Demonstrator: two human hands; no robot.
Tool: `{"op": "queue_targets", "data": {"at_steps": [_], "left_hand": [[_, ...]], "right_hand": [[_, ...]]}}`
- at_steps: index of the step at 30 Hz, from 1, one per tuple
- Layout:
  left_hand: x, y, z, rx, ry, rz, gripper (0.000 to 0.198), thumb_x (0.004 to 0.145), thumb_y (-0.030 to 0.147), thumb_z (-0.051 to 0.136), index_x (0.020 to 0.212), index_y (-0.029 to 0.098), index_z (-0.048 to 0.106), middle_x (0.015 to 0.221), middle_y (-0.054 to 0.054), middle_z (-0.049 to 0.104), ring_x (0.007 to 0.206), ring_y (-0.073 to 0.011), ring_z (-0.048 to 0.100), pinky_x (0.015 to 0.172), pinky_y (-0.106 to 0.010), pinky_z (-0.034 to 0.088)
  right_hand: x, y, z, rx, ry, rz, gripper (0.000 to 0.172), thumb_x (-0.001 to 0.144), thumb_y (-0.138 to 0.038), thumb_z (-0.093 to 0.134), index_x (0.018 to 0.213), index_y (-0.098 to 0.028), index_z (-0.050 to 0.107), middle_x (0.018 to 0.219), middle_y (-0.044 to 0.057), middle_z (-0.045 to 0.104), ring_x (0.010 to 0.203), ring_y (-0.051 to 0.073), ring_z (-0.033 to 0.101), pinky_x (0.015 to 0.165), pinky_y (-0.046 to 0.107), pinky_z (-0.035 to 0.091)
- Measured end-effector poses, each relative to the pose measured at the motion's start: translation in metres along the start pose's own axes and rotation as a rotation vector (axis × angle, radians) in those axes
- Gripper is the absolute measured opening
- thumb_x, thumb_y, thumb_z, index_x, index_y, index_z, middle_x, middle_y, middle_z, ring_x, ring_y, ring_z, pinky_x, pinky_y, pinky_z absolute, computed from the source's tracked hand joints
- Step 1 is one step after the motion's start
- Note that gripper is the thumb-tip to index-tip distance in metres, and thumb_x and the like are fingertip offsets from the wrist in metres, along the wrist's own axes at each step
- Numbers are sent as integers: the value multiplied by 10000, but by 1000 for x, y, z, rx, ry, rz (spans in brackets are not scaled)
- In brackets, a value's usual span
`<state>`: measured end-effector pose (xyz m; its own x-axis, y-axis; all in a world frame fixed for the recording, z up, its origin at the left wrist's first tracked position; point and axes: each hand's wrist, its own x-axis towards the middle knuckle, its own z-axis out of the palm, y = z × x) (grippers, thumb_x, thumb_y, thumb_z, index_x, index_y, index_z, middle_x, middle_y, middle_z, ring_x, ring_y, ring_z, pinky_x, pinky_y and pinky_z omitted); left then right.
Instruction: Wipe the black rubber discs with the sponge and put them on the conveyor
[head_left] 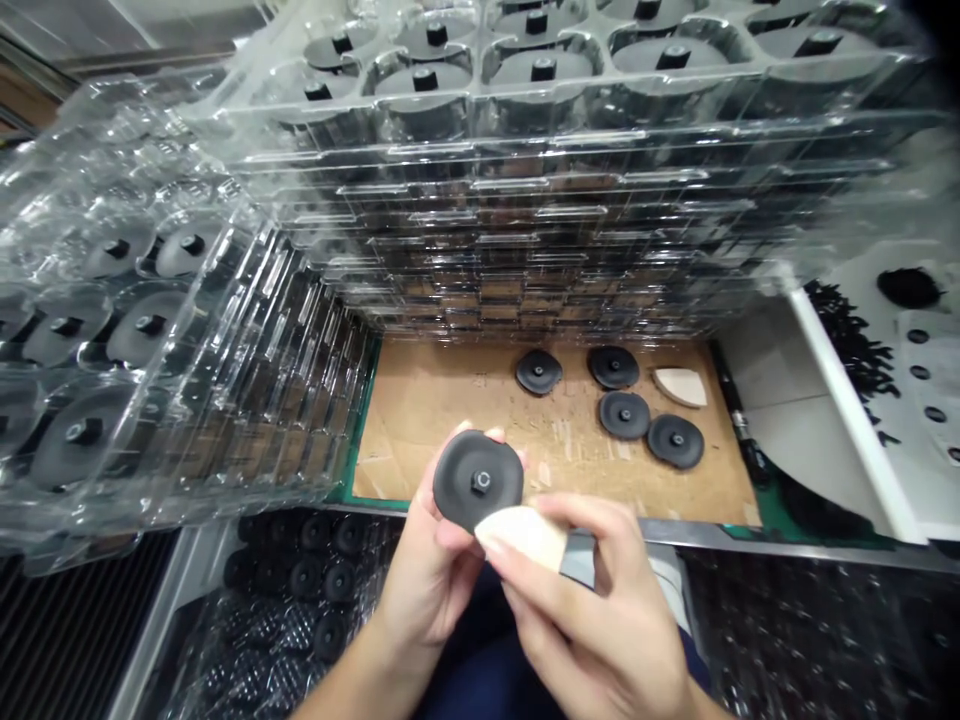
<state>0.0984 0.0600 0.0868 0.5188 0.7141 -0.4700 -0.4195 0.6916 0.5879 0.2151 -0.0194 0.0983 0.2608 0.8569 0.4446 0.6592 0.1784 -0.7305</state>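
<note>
My left hand [431, 575] grips a round black rubber disc [478, 480] with a small metal nut at its centre, held face up over the table's front edge. My right hand [592, 600] pinches a pale wedge-shaped pad [525, 535] and presses it against the disc's lower rim. Several more black discs [625, 413] lie on the brown board [420, 400] beyond, beside a second pale wedge [681, 387].
Tall stacks of clear plastic trays [525, 180] holding black discs stand at the back and at the left [150, 350]. A bin of loose discs [300, 590] sits below left. A white tray [862, 420] with small black parts is at the right.
</note>
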Motion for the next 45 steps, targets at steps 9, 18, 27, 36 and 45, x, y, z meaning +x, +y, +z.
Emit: {"op": "queue_targets", "data": {"at_steps": [9,18,27,36,45], "left_hand": [[-3,9,-10,1,-124,-122,580,617,347,810,1166,285,632,1182,-39,667,1106,-224,595,982,-311,467],[-3,14,-1,15,-178,-163,583,560,347,839,1114,283,668,1133,-19,699,1023,-196,640,896,-233,496],[-6,16,-7,52,-170,-133,528,559,364,831,1065,327,684,1096,15,705,1019,-178,637,924,-230,473],[-7,18,-2,73,-181,-98,540,590,321,828,1106,309,665,1147,-3,695,1091,-198,613,976,-264,447],[-7,17,-5,83,-224,-70,536,604,340,814,1116,331,653,1190,3,677,1121,-200,597,983,-266,440]], "right_hand": [[27,22,-17,22,-90,-62,276,837,-96,550,1002,-243,715,1123,94,571,1064,217,558,854,392,525],[24,20,-21,-3,-69,-102,270,855,-118,550,1041,-248,697,1152,94,551,1097,228,535,897,420,504],[18,17,-18,-11,-29,-101,274,852,-111,542,1052,-227,690,1147,107,552,1101,235,535,894,438,509],[12,11,-15,-20,18,-109,279,846,-74,537,1050,-198,682,1137,116,540,1085,231,531,894,437,507],[8,9,-15,-4,38,-109,286,827,-44,553,1054,-154,688,1149,127,516,1095,230,513,926,415,478]]}}
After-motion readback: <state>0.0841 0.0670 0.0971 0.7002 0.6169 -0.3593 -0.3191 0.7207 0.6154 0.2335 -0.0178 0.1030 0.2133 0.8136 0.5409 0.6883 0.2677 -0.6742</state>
